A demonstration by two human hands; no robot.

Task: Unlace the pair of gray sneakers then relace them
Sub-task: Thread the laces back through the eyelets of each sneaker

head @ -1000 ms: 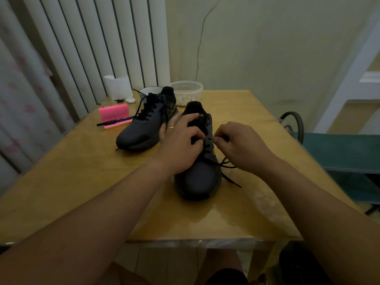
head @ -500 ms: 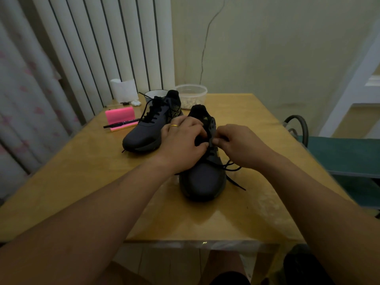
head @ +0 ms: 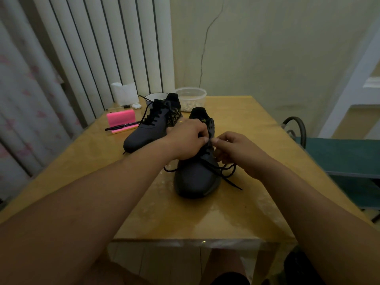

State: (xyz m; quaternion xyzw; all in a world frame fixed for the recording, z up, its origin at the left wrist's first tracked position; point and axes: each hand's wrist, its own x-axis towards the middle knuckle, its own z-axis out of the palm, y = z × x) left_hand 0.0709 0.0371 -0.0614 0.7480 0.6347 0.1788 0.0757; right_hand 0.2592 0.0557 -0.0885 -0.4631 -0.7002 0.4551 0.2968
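**Q:** What lies to the left of the near sneaker (head: 195,177)?

**A:** Well to its left and farther back is a pink pad (head: 121,120) with a black pen (head: 121,126) lying across it. A white paper roll (head: 125,92) stands behind those. Just left of the near sneaker stands the far sneaker (head: 148,132), gray and laced in black, with its toe toward the person. Behind the near sneaker are a bowl (head: 153,97) and a clear plastic tub (head: 191,98).

**Q:** Where is the near sneaker itself?

**A:** It stands upright on the yellow table (head: 246,202), toe toward the person. Its black lace (head: 228,171) hangs loose, with loops and an end trailing off the sneaker's right side onto the table.

**Q:** What are the hands doing?

**A:** The left hand (head: 188,138), wearing a ring, reaches in from the sneaker's left. Its fingers are curled over the top of the sneaker near the opening, gripping it. The right hand (head: 240,151) reaches in from the sneaker's right. Its thumb and forefinger pinch the lace by the upper eyelets, just beside the left fingertips, and the other fingers are curled beneath.

**Q:** And farther right?

**A:** Well to the sneaker's right, past the table edge, is a green chair (head: 339,155).
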